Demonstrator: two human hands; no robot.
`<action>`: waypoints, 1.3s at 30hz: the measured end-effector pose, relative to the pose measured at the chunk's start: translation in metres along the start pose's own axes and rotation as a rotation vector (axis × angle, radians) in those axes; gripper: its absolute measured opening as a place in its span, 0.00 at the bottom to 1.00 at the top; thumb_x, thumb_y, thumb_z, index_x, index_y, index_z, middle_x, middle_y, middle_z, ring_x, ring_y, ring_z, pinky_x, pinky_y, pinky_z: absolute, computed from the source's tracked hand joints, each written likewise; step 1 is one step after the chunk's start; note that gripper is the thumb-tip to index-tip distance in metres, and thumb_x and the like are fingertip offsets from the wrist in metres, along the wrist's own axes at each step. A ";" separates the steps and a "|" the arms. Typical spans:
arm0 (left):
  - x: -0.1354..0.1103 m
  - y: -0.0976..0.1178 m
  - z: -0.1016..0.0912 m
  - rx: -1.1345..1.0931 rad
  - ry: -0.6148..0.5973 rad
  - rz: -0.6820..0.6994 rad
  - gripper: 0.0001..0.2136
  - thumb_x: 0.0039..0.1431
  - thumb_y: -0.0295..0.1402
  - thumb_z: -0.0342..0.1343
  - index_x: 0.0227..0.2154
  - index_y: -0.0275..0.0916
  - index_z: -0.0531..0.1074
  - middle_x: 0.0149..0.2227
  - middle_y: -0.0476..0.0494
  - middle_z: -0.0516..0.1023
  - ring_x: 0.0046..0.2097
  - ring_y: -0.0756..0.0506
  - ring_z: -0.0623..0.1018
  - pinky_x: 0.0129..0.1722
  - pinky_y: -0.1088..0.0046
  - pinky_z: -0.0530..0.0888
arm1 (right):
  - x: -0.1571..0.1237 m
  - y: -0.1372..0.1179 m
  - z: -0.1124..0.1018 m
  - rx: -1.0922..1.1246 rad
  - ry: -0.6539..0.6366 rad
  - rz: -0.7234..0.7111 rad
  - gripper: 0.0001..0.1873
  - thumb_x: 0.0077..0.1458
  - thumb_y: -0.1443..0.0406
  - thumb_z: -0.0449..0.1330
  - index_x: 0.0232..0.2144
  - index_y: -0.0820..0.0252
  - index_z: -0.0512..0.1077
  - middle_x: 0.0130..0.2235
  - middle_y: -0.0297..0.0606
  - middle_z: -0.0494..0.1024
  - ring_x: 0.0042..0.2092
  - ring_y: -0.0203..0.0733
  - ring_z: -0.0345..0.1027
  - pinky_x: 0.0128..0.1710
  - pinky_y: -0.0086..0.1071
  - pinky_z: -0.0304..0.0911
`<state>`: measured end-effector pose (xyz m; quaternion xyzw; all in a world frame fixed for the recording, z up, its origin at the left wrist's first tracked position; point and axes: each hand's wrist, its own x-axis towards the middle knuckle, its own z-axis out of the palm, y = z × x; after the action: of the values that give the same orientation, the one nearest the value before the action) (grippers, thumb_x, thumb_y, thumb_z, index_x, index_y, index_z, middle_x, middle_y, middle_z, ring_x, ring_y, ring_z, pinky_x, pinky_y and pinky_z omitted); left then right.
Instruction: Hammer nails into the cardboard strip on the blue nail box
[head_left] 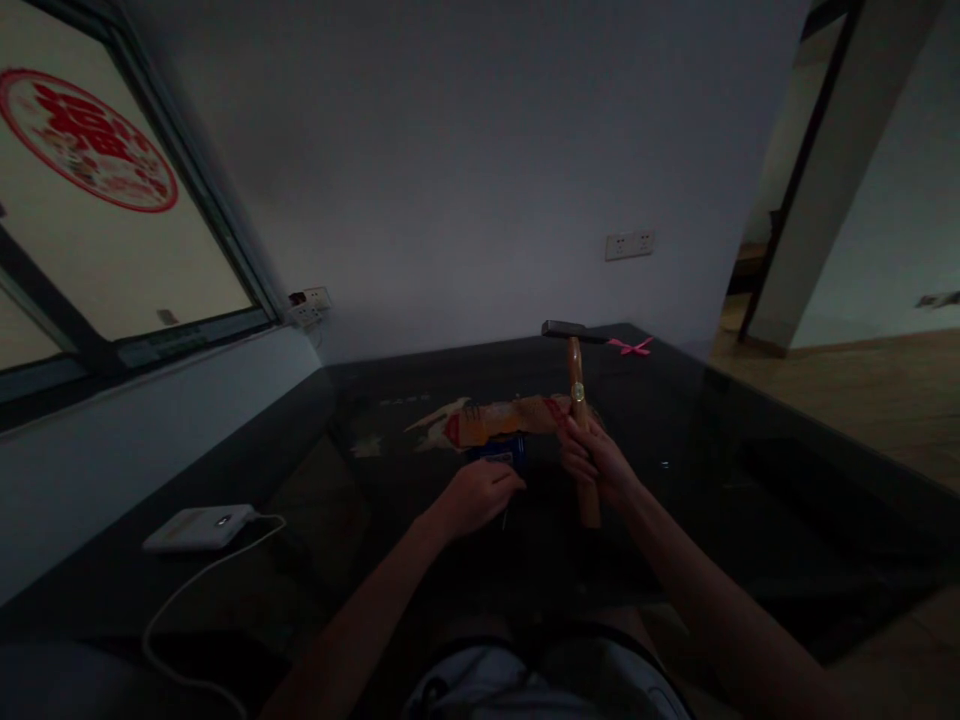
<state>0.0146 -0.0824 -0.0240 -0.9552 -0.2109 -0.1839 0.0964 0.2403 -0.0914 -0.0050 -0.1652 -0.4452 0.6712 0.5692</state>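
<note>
Holding hammer (pixel 577 380), left grip (pixel 484 492) contents unclear

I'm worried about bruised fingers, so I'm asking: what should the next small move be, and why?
Probably tip the hammer down slowly, stopping short of the left hand. The right hand holds the hammer upright, head on top, while the left hand is low near a blue object. The thin pale thing below the left fingers is too dim to identify.
</note>
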 end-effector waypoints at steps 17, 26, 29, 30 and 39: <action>-0.016 -0.011 -0.001 0.131 -0.196 0.271 0.06 0.60 0.30 0.46 0.35 0.39 0.68 0.37 0.46 0.74 0.41 0.50 0.71 0.43 0.71 0.63 | -0.002 0.003 0.003 -0.064 0.000 0.025 0.13 0.53 0.59 0.57 0.39 0.52 0.58 0.17 0.18 0.55 0.11 0.22 0.38 0.08 0.17 0.40; 0.012 -0.005 0.008 0.190 -0.169 0.389 0.08 0.60 0.26 0.45 0.38 0.39 0.68 0.41 0.46 0.74 0.43 0.50 0.71 0.44 0.71 0.64 | -0.003 0.004 0.005 -0.066 0.059 0.034 0.12 0.52 0.60 0.59 0.36 0.54 0.60 0.17 0.18 0.56 0.11 0.21 0.39 0.08 0.16 0.40; 0.019 0.001 0.011 0.216 -0.170 0.408 0.07 0.60 0.25 0.44 0.34 0.38 0.67 0.37 0.45 0.74 0.40 0.50 0.72 0.43 0.72 0.65 | -0.001 0.004 0.004 -0.051 0.062 0.025 0.12 0.51 0.60 0.59 0.36 0.54 0.60 0.17 0.18 0.56 0.11 0.21 0.38 0.08 0.16 0.40; 0.020 0.003 0.012 0.218 -0.165 0.407 0.07 0.59 0.25 0.44 0.34 0.38 0.67 0.35 0.45 0.74 0.39 0.51 0.72 0.43 0.72 0.65 | -0.001 0.004 0.003 -0.046 0.058 0.022 0.12 0.51 0.60 0.59 0.36 0.54 0.60 0.17 0.18 0.56 0.11 0.21 0.38 0.08 0.16 0.40; 0.017 0.020 0.019 0.071 -0.119 0.212 0.05 0.57 0.29 0.48 0.35 0.37 0.68 0.32 0.45 0.74 0.38 0.49 0.71 0.41 0.71 0.66 | -0.001 0.006 0.001 -0.062 0.052 0.015 0.12 0.52 0.61 0.59 0.37 0.54 0.60 0.17 0.18 0.56 0.12 0.21 0.39 0.08 0.16 0.40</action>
<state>0.0435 -0.0888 -0.0365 -0.9774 -0.1203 -0.1080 0.1362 0.2366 -0.0921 -0.0096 -0.2033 -0.4496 0.6568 0.5702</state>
